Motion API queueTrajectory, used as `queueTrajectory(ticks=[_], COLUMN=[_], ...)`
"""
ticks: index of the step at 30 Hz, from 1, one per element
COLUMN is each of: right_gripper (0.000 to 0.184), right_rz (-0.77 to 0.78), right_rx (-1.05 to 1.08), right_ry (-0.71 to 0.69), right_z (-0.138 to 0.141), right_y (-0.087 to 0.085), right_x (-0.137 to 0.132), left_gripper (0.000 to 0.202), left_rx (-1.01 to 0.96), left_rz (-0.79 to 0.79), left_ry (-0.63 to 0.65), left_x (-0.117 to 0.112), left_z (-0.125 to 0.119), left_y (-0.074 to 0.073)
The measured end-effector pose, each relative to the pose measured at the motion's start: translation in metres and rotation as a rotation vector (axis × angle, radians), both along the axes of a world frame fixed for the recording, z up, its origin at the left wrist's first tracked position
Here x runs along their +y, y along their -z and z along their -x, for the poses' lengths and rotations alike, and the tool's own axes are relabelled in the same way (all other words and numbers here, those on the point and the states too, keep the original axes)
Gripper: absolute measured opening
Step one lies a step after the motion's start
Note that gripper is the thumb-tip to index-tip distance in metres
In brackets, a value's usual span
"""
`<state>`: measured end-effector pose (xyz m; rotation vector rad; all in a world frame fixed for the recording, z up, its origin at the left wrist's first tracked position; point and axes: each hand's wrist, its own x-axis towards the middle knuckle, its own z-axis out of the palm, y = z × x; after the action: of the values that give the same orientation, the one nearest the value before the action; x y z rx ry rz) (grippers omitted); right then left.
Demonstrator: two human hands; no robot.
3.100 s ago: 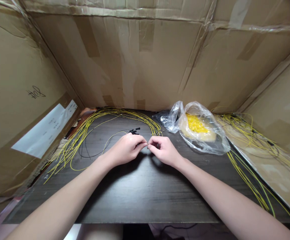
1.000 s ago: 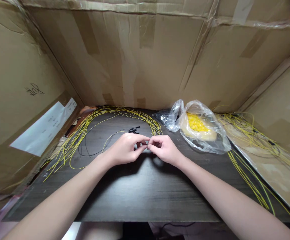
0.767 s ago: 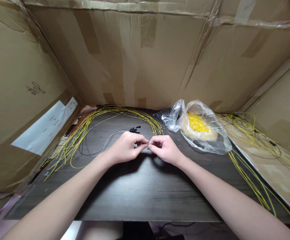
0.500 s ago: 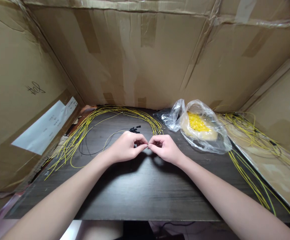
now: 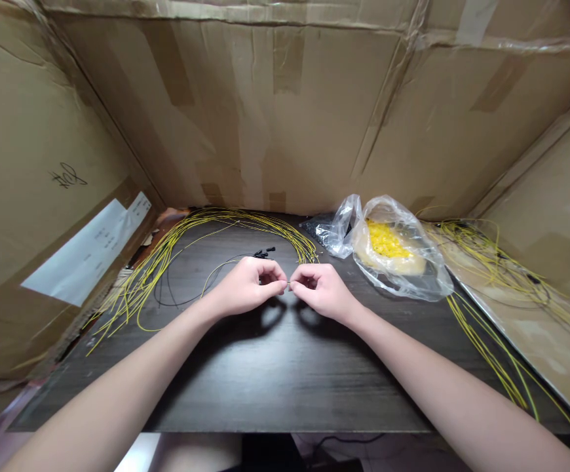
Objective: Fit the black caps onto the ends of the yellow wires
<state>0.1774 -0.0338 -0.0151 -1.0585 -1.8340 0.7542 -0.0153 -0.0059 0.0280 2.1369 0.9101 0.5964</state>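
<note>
the left hand and right hand pinch narrowly on a thin wire between them. loose yellow wires lie left, small black pieces far, and a plastic bag of yellow parts right.

Thin wire — pale, too fine to show much, pinched between the fingertips of the left hand and right hand, knuckles curled, fingers almost meeting above the dark table. Just beyond the left hand, small black connectors in a loose cluster on the table. Around them, long yellow wires in a wide, loose arc — with a thin black wire looping beside the left hand, apart from the pinch.
</note>
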Motion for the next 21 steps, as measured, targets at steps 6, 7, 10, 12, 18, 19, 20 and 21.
queueTrajectory(ticks=[6,7,10,12,18,19,20,21], right_gripper=[0.013,0.013,0.015,0.015,0.015,0.020,0.026,0.033], right_rz=[-0.001,0.001,-0.002,-0.040,-0.213,-0.232,-0.248,-0.261], right_rx=[-0.010,-0.009,-0.018,-0.061,-0.287,-0.324,-0.366,-0.414], right_ry=[0.046,0.061,0.117,0.154,0.179,0.155,0.130,0.110], right_z=[-0.001,-0.002,-0.003,-0.004,-0.001,0.000,0.002,0.004], right_y=[-0.001,0.000,0.003,0.007,0.015,0.016,0.016,0.016], right_x=[0.002,0.002,0.005,0.007,0.006,0.004,0.003,0.001], left_gripper=[0.014,0.014,0.017,0.018,0.018,0.018,0.018,0.018], left_rx=[0.010,0.015,0.046,0.069,0.161,0.175,0.180,0.175], left_rz=[0.022,0.013,-0.057,-0.114,-0.152,-0.142,-0.133,-0.126], left_ry=[-0.054,-0.083,-0.212,-0.296,-0.391,-0.387,-0.386,-0.388], left_x=[0.008,0.011,0.021,0.028,0.038,0.039,0.039,0.040], left_z=[0.005,0.008,0.016,0.022,0.033,0.034,0.035,0.035], left_y=[0.002,0.002,0.002,0.000,-0.004,-0.003,-0.003,-0.003])
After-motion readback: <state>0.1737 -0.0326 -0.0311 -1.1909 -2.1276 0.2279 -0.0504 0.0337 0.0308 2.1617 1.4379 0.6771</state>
